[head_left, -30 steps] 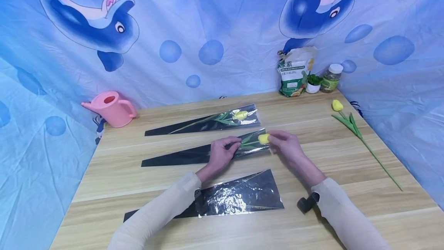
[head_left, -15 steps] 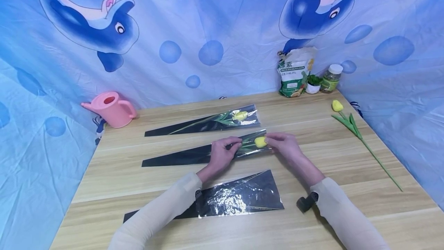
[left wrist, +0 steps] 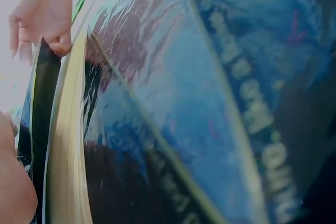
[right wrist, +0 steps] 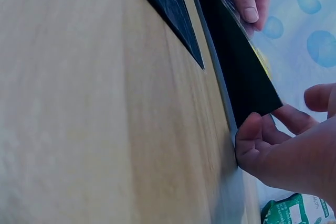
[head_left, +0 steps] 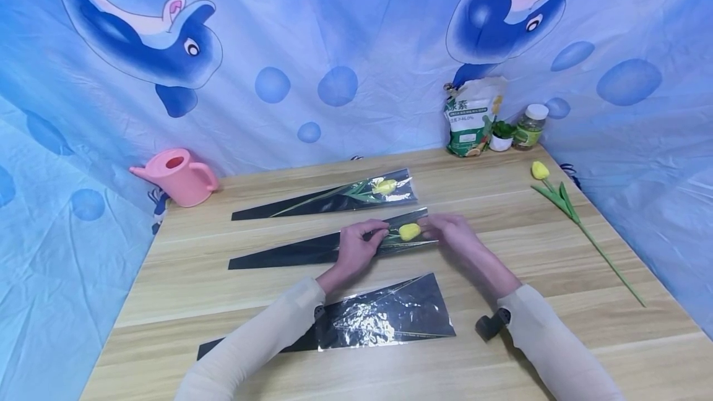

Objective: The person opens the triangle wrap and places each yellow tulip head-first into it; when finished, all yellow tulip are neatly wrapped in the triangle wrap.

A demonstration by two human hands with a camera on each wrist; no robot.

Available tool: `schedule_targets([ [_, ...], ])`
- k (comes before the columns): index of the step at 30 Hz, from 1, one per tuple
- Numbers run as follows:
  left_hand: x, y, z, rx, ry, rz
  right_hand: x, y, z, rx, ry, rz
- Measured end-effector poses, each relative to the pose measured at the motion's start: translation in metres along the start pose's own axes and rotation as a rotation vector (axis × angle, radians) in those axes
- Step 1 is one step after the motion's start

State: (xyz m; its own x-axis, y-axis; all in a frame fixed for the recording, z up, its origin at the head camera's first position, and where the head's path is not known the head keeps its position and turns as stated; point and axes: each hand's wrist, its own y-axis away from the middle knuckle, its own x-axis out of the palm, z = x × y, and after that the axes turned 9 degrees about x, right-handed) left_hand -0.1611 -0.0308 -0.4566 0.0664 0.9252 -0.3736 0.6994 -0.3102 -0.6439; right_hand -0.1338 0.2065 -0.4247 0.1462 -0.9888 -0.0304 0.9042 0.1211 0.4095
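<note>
In the head view, a yellow tulip (head_left: 410,231) lies in the mouth of the middle flower sleeve (head_left: 295,251), black with a clear front. My left hand (head_left: 356,247) pinches this sleeve near its middle, beside the tulip's leaves. Just right of the bloom is my right hand (head_left: 453,232). The right wrist view shows its fingers (right wrist: 249,129) touching the sleeve's wide end, with the thumb held apart. Farther back lies another sleeve (head_left: 259,210) with a tulip (head_left: 384,187) inside. A third sleeve (head_left: 390,314) lies flat in front, partly under my left forearm.
A loose tulip (head_left: 570,209) lies along the table's right side. At the back right stand a green-and-white bag (head_left: 473,119), a small potted plant (head_left: 501,136) and a white-capped jar (head_left: 530,127). A pink watering can (head_left: 181,178) occupies the back left corner of the table (head_left: 479,364).
The middle tulip's bloom has slid left, deeper into the sleeve, away from the right fingertips. My right hand has shifted slightly left, while the left hand keeps its place on the sleeve.
</note>
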Motion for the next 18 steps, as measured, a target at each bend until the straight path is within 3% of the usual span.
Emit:
schedule_targets([
  [6, 0.0007, 0.0007, 0.0017, -0.010, 0.002, -0.004, 0.0018, 0.0026, 0.0010, -0.006, -0.050, 0.106],
  [12, 0.0009, 0.0007, 0.0009, 0.004, -0.006, -0.014, 0.0043, 0.0028, 0.0030, 0.001, -0.075, 0.121],
  [18, 0.0009, -0.0003, 0.0006, 0.017, -0.027, -0.010, 0.0057, 0.0021, 0.0044, -0.044, -0.063, 0.133],
])
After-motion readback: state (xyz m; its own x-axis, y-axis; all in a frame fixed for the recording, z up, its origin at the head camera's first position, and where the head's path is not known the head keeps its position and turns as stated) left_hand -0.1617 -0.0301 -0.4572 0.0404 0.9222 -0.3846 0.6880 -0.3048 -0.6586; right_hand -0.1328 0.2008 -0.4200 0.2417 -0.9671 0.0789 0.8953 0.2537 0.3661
